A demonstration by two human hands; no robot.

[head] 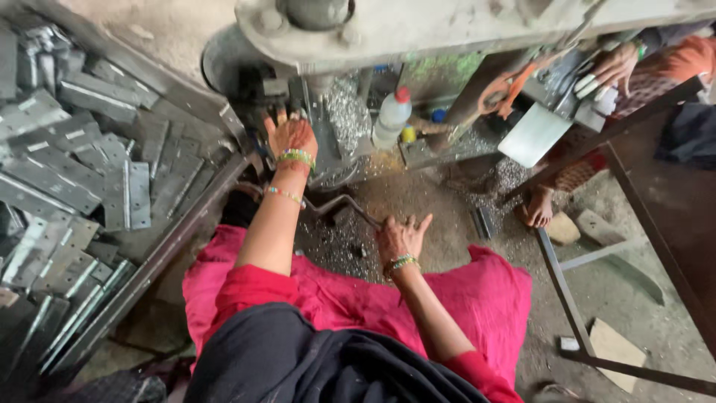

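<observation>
Beside press [388, 30], tray [160, 250] of hinges [127, 194].

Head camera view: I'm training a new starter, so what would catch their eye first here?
Probably the bright pink cloth garment spread over the person's lap at bottom centre. Next, the heap of flat grey metal hinge plates in the trough at left. Then the left hand raised to the grey press machine, and the right hand on its bent metal crank handle.
</observation>
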